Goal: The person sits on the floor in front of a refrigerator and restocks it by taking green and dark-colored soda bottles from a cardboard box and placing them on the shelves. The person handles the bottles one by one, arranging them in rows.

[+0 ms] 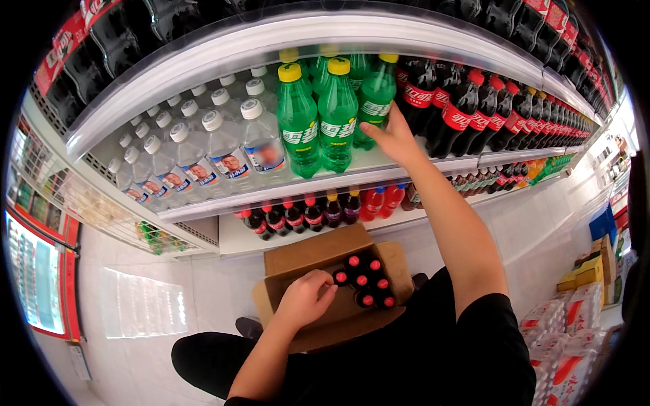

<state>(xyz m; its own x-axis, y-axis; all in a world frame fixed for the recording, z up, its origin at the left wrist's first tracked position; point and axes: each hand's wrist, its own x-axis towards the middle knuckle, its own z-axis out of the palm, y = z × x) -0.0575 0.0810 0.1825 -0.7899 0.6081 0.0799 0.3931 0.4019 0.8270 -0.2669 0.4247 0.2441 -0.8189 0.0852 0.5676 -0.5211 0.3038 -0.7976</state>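
My right hand (393, 139) reaches up to the shelf and grips a green soda bottle (374, 101) with a yellow cap, thumb across its front and fingers round its right side. This bottle stands upright, slightly tilted, beside two front green bottles (318, 118). Down over an open cardboard box (315, 250), my left hand (308, 294) is closed with curled fingers. Its fingertips are beside the red cap of a dark cola bottle (340, 277); whether they hold anything is hidden. Several more red-capped cola bottles (369, 281) stand in the box's right part.
Clear bottles with white caps (223, 149) fill the shelf's left; cola bottles (460, 115) line its right. Small bottles (291, 215) stand on the lower shelf. A white shelf edge (271, 193) runs below the green bottles. Shrink-wrapped packs (562, 345) are stacked at right.
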